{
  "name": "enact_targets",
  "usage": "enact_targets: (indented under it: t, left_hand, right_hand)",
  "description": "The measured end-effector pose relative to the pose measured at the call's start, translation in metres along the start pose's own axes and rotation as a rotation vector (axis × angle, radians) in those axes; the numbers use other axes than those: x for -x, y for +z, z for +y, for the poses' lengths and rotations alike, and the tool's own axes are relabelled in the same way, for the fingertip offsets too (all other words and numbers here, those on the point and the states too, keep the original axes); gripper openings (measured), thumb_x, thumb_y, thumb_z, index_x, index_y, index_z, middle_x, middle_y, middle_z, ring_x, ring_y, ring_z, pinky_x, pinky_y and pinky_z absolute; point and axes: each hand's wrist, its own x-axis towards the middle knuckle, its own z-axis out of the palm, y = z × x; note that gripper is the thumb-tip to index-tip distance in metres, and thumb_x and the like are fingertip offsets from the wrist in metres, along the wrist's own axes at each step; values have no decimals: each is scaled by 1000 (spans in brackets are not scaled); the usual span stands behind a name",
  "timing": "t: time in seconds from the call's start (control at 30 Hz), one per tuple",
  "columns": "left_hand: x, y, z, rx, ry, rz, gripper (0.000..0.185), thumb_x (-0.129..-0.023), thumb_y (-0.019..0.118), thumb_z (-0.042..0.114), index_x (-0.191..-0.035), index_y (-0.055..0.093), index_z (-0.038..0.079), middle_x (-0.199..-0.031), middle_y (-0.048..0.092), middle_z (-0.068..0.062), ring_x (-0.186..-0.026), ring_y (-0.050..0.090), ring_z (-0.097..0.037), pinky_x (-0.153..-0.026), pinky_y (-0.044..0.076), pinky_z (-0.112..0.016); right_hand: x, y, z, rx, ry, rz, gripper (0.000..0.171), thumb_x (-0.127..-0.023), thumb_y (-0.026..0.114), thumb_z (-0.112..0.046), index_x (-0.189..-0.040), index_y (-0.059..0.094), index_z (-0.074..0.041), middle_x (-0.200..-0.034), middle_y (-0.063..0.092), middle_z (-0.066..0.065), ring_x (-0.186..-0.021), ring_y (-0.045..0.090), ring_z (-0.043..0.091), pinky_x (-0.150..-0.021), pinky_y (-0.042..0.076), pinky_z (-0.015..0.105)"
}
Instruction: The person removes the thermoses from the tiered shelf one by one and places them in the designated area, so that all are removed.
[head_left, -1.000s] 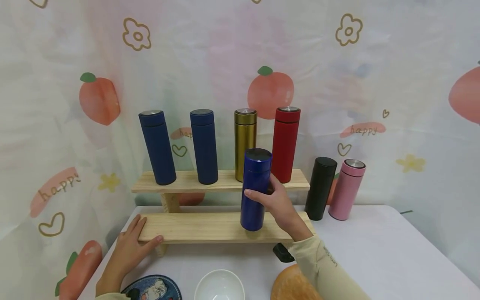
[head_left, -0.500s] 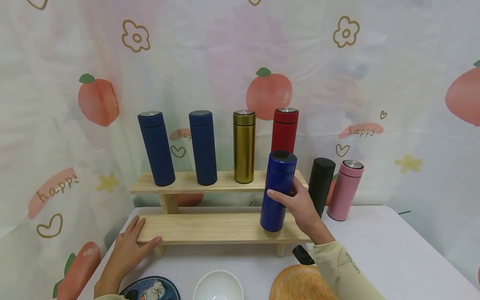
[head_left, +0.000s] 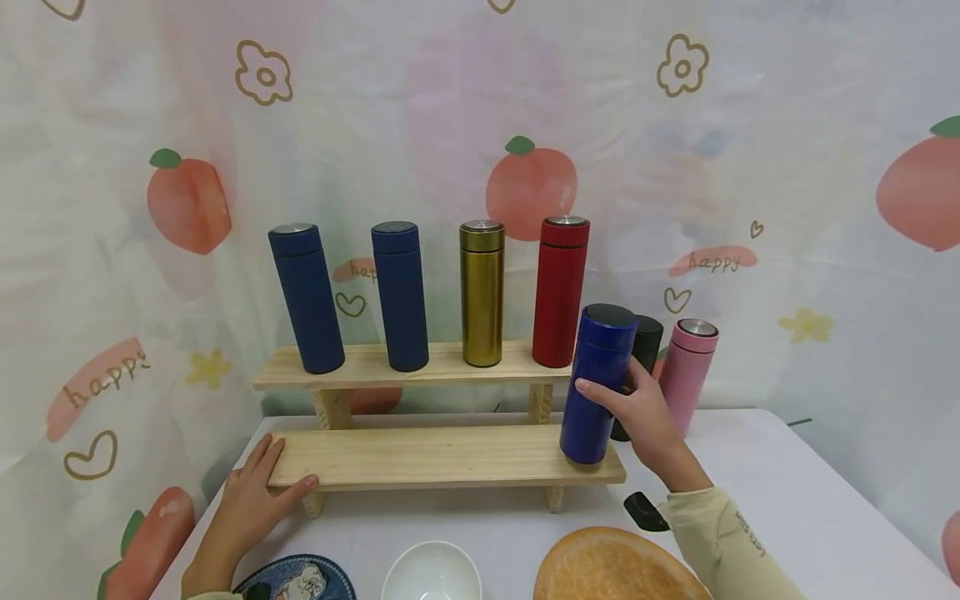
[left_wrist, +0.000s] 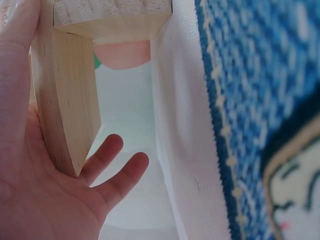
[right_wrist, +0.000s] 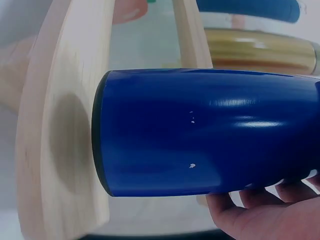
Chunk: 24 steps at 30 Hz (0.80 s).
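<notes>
Moved: blue bottle point(head_left: 597, 383) now sits further right – at the lower shelf's point(head_left: 442, 457) right end.
Right hand point(head_left: 645, 412): fingers wrapped round it.
Left hand point(head_left: 251, 500): flat, relaxed – resting on the shelf's left end.

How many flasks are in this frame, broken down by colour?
Blue flasks: 3
Gold flask: 1
Red flask: 1
Black flask: 1
Pink flask: 1
Total: 7

Glossy royal-blue flask point(head_left: 597, 384) in the right hand point(head_left: 643, 415); pale wooden shelf point(head_left: 442, 456) under the left hand point(head_left: 251, 500), blue patterned plate point(head_left: 300, 579) near it.
</notes>
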Motion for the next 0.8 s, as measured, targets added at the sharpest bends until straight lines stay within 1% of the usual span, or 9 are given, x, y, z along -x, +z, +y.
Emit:
enact_targets:
  t: [0.2, 0.27, 0.37, 0.43, 0.5, 0.57, 0.63, 0.73, 0.8]
  left_hand:
    - [1, -2, 1, 6, -9, -9, 108, -97, 65, 67, -166, 26, -7, -172, 11, -34, -145, 22, -71, -110, 28, -81]
    - [2, -1, 1, 9, -6, -4, 108, -97, 65, 67, -165, 26, -7, -172, 12, -34, -144, 23, -71, -109, 28, -81]
    - [2, 1, 0, 8, 4, 14, 108, -96, 66, 67, -165, 28, -8, -171, 14, -34, -143, 25, -71, -109, 29, -81]
    - [2, 1, 0, 5, 9, 23, 108, -96, 65, 68, -164, 29, -8, -171, 15, -35, -143, 26, -71, -108, 30, -81]
    - [3, 1, 0, 6, 9, 26, 108, -96, 65, 68, -164, 29, -8, -171, 16, -35, -142, 26, -71, -107, 30, -81]
    - [2, 1, 0, 10, 10, 26, 108, -96, 65, 68, -164, 29, -8, -171, 15, -35, -143, 25, -71, -108, 29, -81]
    - [2, 1, -1, 16, 10, 23, 108, -96, 65, 68, -165, 29, -7, -171, 15, -34, -143, 24, -71, -108, 29, -81]
    - [1, 2, -2, 21, 17, 24, 108, -96, 66, 67, -165, 29, -7, -171, 15, -35, -144, 24, -71, -109, 28, -81]
    - [1, 3, -3, 19, 16, 25, 108, -96, 66, 67, -164, 29, -8, -171, 16, -35, -144, 24, -71, -109, 28, -81]
  right_hand:
    - [3, -18, 3, 5, 23, 22, 83, -100, 75, -28, -166, 30, -4, -158, 45, 29, -144, 45, 46, -119, 31, 68]
    - [4, -26, 4, -8, 45, 30, 83, -101, 75, -27, -166, 29, -5, -158, 44, 29, -144, 44, 45, -117, 29, 72]
    - [5, -36, 7, -16, 65, 41, 82, -102, 74, -27, -166, 28, -6, -158, 43, 29, -141, 45, 42, -114, 30, 76]
    - [6, -44, 8, 19, 64, 50, 81, -103, 73, -29, -167, 29, -8, -158, 45, 27, -137, 49, 35, -113, 37, 70]
    - [7, -52, 10, 78, 53, 64, 79, -104, 72, -32, -166, 30, -7, -156, 49, 25, -131, 55, 25, -111, 45, 56]
    - [8, -60, 11, 127, 46, 76, 80, -105, 71, -35, -166, 29, -7, -156, 49, 24, -127, 56, 19, -110, 47, 48]
    - [8, -67, 13, 142, 55, 88, 82, -105, 70, -37, -167, 26, -6, -157, 48, 25, -129, 56, 22, -112, 46, 51]
    - [9, -78, 17, 120, 75, 95, 89, -105, 69, -38, -170, 18, -4, -162, 39, 30, -140, 48, 39, -115, 36, 68]
    - [8, -84, 21, 113, 85, 102, 92, -105, 68, -38, -170, 14, -3, -164, 35, 33, -145, 40, 50, -114, 31, 74]
